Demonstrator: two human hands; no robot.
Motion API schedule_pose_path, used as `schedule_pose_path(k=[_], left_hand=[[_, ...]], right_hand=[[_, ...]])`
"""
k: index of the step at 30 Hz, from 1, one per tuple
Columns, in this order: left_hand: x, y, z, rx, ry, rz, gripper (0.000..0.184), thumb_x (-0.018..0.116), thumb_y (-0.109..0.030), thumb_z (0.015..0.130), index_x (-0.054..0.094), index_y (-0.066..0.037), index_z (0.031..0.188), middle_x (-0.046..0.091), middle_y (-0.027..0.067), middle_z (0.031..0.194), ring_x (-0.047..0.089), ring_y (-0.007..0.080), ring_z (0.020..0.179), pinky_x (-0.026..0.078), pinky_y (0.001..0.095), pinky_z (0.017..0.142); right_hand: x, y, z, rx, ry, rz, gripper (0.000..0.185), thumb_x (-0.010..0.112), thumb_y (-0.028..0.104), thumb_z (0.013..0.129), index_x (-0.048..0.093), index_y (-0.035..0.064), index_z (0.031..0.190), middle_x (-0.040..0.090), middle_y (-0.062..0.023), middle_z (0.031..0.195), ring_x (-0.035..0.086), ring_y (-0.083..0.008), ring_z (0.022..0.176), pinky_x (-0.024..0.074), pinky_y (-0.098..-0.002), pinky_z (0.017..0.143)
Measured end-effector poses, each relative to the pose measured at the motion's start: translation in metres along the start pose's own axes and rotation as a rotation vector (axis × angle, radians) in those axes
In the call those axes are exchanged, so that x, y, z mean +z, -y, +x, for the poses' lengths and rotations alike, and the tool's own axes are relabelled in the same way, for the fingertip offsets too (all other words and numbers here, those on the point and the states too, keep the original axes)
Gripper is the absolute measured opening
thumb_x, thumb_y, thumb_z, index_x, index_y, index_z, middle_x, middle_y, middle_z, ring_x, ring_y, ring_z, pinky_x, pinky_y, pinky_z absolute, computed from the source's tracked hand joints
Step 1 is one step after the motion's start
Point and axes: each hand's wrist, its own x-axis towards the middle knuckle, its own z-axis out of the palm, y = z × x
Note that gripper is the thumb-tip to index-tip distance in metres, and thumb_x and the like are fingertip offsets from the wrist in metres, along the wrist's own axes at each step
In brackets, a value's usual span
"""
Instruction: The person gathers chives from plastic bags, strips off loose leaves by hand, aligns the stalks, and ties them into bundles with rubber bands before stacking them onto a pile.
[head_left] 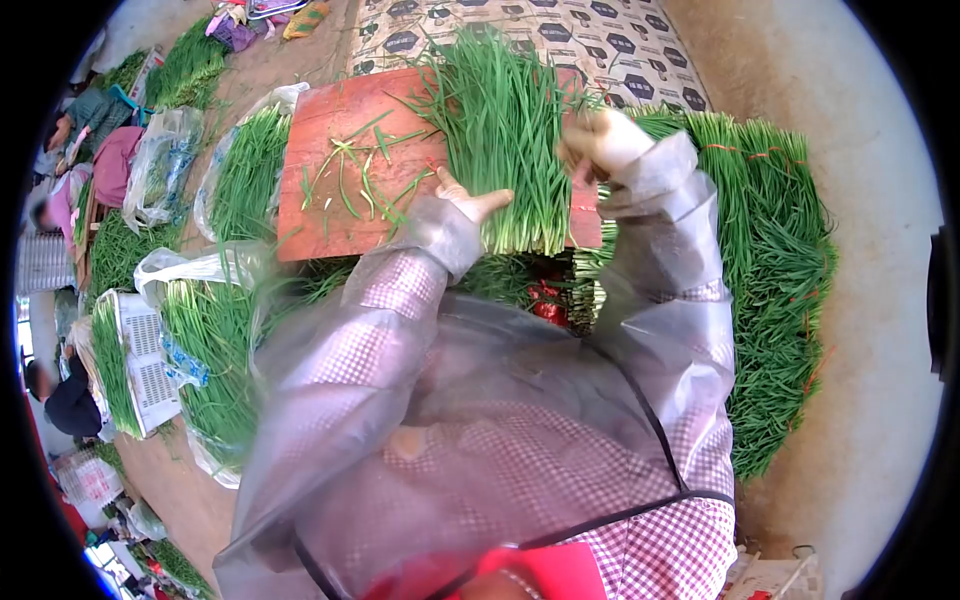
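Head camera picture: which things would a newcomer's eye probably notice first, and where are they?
Probably first is the bright green heap of chives at upper centre, on the reddish board, with the left hand at its left side and the blurred right hand at its right. Next may come the long stack of chive bundles to the right, and the translucent sleeves over both arms.

The bundle [505, 135] is filling the gap between my left hand [470, 197] and my right hand [606, 140], blocking a straight pass. Leftward, the board [330, 228] is leaving room above loose scraps [368, 183], up to where a bag [284, 97] is crowding its edge, while a pile [765, 195] is hemming in my right hand's outer side.
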Motion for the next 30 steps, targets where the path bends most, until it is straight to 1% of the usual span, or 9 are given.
schedule_pose_path(k=[1, 3, 10, 16, 18, 19, 22, 26, 30], left_hand=[[-0.005, -0.007, -0.009, 0.019, -0.030, 0.003, 0.124, 0.082, -0.047, 0.062, 0.003, -0.003, 0.147, 0.040, 0.0274, 0.137, 0.044, 0.0363, 0.123, 0.042, 0.0369, 0.097], [0.032, 0.020, 0.036, 0.054, -0.012, -0.215, 0.127, 0.084, -0.046, 0.059, 0.003, -0.003, 0.147, 0.039, 0.0269, 0.137, 0.043, 0.0353, 0.124, 0.042, 0.0377, 0.097], [0.022, 0.008, 0.010, 0.042, -0.165, -0.282, 0.109, 0.086, -0.030, 0.062, 0.019, 0.001, 0.143, 0.051, 0.0189, 0.127, 0.057, 0.0335, 0.106, 0.049, 0.0371, 0.086], [0.000, 0.054, 0.018, 0.855, -0.050, 0.125, 0.059, 0.072, -0.026, 0.076, 0.049, -0.012, 0.129, 0.058, 0.0186, 0.116, 0.061, 0.0311, 0.098, 0.049, 0.0388, 0.081], [-0.003, 0.045, 0.005, 0.821, -0.121, 0.187, 0.062, 0.073, -0.018, 0.077, 0.045, -0.021, 0.132, 0.058, 0.0174, 0.114, 0.061, 0.0298, 0.098, 0.049, 0.0389, 0.084], [-0.011, 0.024, -0.012, 0.559, 0.098, -0.427, 0.068, 0.075, -0.011, 0.075, 0.041, -0.020, 0.134, 0.058, 0.0158, 0.112, 0.060, 0.0308, 0.100, 0.048, 0.0380, 0.086], [0.045, 0.049, 0.063, 0.487, 0.231, -1.065, 0.081, 0.076, -0.007, 0.075, 0.029, -0.016, 0.140, 0.059, 0.0131, 0.112, 0.058, 0.0302, 0.102, 0.047, 0.0381, 0.089], [0.029, 0.030, 0.032, 0.261, -0.131, -0.244, 0.134, 0.088, -0.048, 0.042, 0.016, 0.006, 0.141, 0.038, 0.0268, 0.136, 0.041, 0.0377, 0.125, 0.036, 0.0409, 0.105], [0.038, 0.018, 0.019, 0.217, -0.288, -0.145, 0.125, 0.087, -0.043, 0.048, 0.018, 0.005, 0.141, 0.049, 0.0267, 0.125, 0.048, 0.0378, 0.118, 0.040, 0.0428, 0.100]], right_hand=[[-0.006, -0.048, 0.012, 0.122, 0.037, 0.000, 0.023, 0.053, 0.019, 0.087, 0.063, 0.0000, 0.078, 0.062, -0.0078, 0.065, 0.060, -0.0159, 0.053, 0.0459, -0.0282, 0.045], [0.008, -0.091, 0.012, 0.262, 0.089, -0.062, 0.023, 0.054, 0.019, 0.087, 0.064, 0.0006, 0.078, 0.062, -0.0086, 0.066, 0.060, -0.0173, 0.055, 0.0465, -0.0293, 0.046], [0.086, -0.086, 0.026, -0.025, -0.077, -0.414, 0.021, 0.055, 0.021, 0.084, 0.065, 0.0029, 0.080, 0.064, -0.0115, 0.072, 0.062, -0.0222, 0.062, 0.0488, -0.0331, 0.053], [0.134, -0.069, 0.053, -0.180, -0.209, -0.607, 0.020, 0.056, 0.022, 0.082, 0.067, 0.0049, 0.081, 0.065, -0.0140, 0.076, 0.064, -0.0263, 0.068, 0.0507, -0.0363, 0.059], [0.142, -0.071, 0.060, -0.186, -0.225, -0.642, 0.020, 0.057, 0.023, 0.081, 0.067, 0.0056, 0.082, 0.065, -0.0149, 0.078, 0.064, -0.0277, 0.070, 0.0513, -0.0374, 0.061], [0.145, -0.073, 0.063, -0.184, -0.228, -0.654, 0.020, 0.057, 0.023, 0.081, 0.067, 0.0059, 0.082, 0.066, -0.0153, 0.079, 0.065, -0.0284, 0.071, 0.0517, -0.0379, 0.062], [0.148, -0.086, 0.067, -0.155, -0.193, -0.613, 0.020, 0.058, 0.024, 0.080, 0.068, 0.0069, 0.082, 0.066, -0.0165, 0.081, 0.065, -0.0304, 0.074, 0.0526, -0.0396, 0.065], [0.118, -0.080, 0.051, 0.013, -0.077, -0.588, 0.027, 0.057, 0.026, 0.078, 0.067, 0.0064, 0.094, 0.066, -0.0192, 0.085, 0.064, -0.0351, 0.083, 0.0503, -0.0426, 0.074], [0.109, -0.097, 0.052, -0.127, -0.033, -0.591, 0.029, 0.055, 0.026, 0.080, 0.066, 0.0052, 0.097, 0.065, -0.0215, 0.091, 0.062, -0.0376, 0.087, 0.0487, -0.0433, 0.078]])
